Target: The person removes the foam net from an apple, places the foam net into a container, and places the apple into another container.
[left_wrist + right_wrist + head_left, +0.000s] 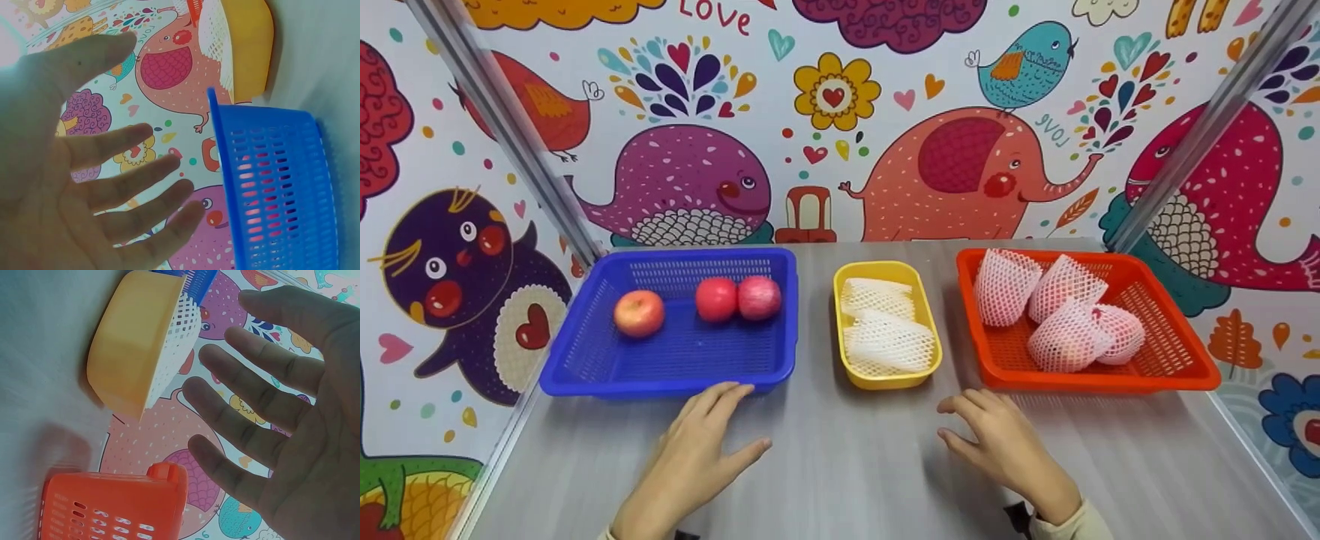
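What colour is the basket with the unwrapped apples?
The basket is blue, clearest in the head view.

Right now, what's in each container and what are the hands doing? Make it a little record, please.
Left hand: fingers extended, empty, nearest the blue basket
Right hand: fingers relaxed, empty, near the yellow tub and red basket
Blue basket: three bare apples, two side by side
Yellow tub: white foam nets
Red basket: four foam-net bundles, fruit showing through some

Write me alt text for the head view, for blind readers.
An empty left hand and empty right hand hover over a table. Beyond, left to right: blue basket with three apples, yellow container with white foam nets, red basket with four net-wrapped fruits.
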### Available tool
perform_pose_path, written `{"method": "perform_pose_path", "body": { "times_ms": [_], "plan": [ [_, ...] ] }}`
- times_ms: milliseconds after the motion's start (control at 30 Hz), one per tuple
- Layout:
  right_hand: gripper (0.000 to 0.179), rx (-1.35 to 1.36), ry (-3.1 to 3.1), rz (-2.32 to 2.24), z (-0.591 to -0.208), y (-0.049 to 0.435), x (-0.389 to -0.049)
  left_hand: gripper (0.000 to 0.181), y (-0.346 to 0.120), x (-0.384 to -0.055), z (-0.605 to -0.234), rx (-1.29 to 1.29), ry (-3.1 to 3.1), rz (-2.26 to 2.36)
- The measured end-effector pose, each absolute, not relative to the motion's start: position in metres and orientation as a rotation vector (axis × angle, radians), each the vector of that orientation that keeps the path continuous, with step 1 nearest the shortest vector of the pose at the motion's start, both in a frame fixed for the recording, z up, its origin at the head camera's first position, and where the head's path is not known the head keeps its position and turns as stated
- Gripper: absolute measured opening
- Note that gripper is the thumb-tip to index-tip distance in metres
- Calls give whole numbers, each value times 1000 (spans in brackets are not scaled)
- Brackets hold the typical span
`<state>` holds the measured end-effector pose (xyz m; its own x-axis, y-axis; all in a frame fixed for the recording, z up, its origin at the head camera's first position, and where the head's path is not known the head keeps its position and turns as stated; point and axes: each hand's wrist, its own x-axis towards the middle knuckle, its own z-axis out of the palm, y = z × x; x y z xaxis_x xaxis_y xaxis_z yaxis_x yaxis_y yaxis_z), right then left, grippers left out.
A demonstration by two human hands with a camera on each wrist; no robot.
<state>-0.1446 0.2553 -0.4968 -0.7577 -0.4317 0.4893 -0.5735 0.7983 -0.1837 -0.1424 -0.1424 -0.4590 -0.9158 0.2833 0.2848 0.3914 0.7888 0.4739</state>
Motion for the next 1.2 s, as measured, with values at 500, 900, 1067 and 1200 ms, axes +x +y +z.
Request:
{"method": "perform_pose_path", "body": {
  "times_ms": [500,900,1067,1200],
  "plan": [
    [27,749,-2578,338,-461,281,-168,64,-139,-144,-462,-523,-2839,-835],
    [29,658,-2670,218,-406,352,-205,64,-140,-145,-463,-566,-2827,-819],
    [42,454,-2873,200,-398,405,-223,64,-140,-144,-464,-567,-2828,-819],
    [64,281,-3093,252,-400,452,-238,64,-140,-142,-466,-561,-2845,-826]
  ]
}}
